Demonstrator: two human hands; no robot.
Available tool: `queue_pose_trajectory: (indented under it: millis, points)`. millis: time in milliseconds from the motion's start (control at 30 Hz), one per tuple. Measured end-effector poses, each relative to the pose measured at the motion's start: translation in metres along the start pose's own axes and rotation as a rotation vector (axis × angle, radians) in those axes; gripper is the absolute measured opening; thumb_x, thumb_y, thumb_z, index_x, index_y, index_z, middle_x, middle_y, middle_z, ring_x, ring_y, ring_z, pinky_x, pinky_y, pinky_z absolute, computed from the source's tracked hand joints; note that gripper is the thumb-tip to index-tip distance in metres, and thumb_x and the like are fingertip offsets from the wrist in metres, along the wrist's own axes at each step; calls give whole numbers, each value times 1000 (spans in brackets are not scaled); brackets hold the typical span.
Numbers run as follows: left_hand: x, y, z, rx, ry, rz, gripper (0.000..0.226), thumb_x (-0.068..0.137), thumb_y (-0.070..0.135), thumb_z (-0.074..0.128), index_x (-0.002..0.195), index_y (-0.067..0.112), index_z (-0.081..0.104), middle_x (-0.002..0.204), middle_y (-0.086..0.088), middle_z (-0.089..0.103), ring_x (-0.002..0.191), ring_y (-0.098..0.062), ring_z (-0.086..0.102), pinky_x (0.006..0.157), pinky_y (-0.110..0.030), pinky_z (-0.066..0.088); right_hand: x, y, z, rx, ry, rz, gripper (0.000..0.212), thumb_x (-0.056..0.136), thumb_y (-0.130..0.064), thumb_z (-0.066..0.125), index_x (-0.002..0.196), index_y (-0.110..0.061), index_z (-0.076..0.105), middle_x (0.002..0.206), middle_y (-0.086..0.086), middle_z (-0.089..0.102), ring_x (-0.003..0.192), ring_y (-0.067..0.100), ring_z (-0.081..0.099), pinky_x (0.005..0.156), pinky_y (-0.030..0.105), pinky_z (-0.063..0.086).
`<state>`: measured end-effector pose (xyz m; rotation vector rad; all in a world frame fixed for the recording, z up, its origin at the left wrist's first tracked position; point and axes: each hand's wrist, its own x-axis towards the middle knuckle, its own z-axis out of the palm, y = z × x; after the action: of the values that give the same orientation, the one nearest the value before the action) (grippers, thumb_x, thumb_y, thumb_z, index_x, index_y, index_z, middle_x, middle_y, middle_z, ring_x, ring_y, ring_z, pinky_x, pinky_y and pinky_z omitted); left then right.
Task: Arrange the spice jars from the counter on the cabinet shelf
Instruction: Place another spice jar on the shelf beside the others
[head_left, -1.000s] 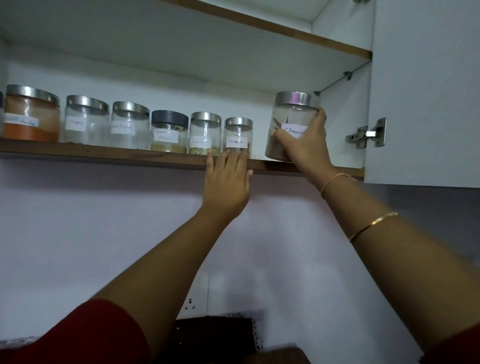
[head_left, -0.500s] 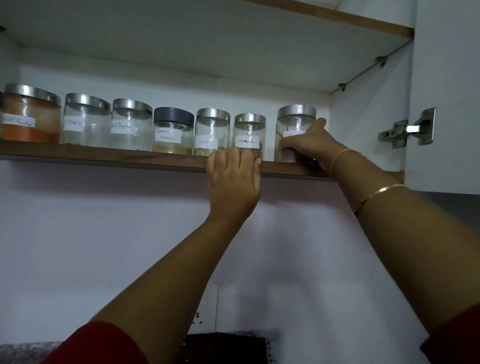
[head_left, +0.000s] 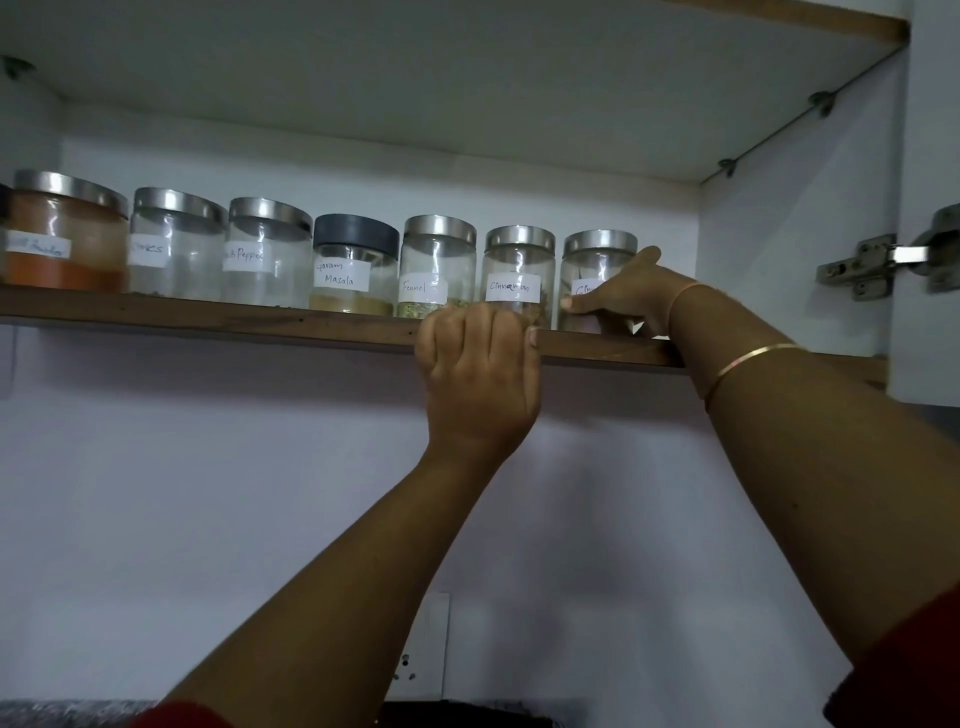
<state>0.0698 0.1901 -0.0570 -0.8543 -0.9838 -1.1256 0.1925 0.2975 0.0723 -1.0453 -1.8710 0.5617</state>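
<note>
Grips the end jar (head_left: 592, 260) in the right hand (head_left: 631, 299): thumb pressed flat across the front, fingers curled round the far side, palm close against the glass. Keeps it upright on the shelf (head_left: 208, 318), last in the row, base down at the board. Clear round glass, smooth and faintly reflective, under a brushed-metal lid; a white paper label, handwritten, only a "C" and a stroke or two showing beside the thumb; something brownish low inside, too dim to make out. Just left of the grip, nearly touching, a matching jar marked cinnamon (head_left: 517, 270); further left, fennel (head_left: 439, 260) with greenish seed at the bottom, then garam masala (head_left: 353, 265) under a dark matte lid. Below and left of the grip, hooks the left hand (head_left: 478, 379) over the shelf's front edge, fingers bent over dark, grainy wood. Right of the grip, a plain white cabinet wall with a metal hinge (head_left: 857, 265).
</note>
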Motion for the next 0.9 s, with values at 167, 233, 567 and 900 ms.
queue_pose_trajectory:
  millis: [167, 233, 567, 900]
  points:
    - [-2, 0, 5, 28, 27, 5, 25, 90, 22, 43, 76, 7, 58, 77, -10, 58, 83, -25, 40, 90, -39, 32, 6, 5, 3, -19, 26, -42, 114, 70, -33, 82, 144, -3, 0, 146, 18, 33, 132, 35, 38, 106, 48, 38]
    - [-1, 0, 4, 28, 16, 5, 25, 90, 22, 42, 77, 7, 58, 78, -11, 57, 83, -25, 39, 91, -39, 31, 5, 7, 5, 5, 48, -57, 117, 70, -32, 82, 145, -3, -3, 147, 17, 32, 132, 34, 37, 106, 45, 37]
    - [6, 6, -21, 10, -278, -30, 25, 91, 27, 44, 86, 9, 61, 86, -10, 58, 85, -30, 56, 101, -43, 36, -24, 0, -4, 97, 33, 31, 112, 67, -22, 85, 142, -1, 5, 146, 18, 33, 131, 32, 39, 108, 49, 37]
    - [15, 5, -60, -58, -691, 62, 51, 97, 31, 34, 139, 4, 35, 136, -17, 42, 131, -34, 33, 118, -46, 3, -104, -11, 22, -310, 277, -243, 42, 89, -27, 54, 124, -6, 51, 124, 18, 54, 110, 34, 55, 89, 37, 46]
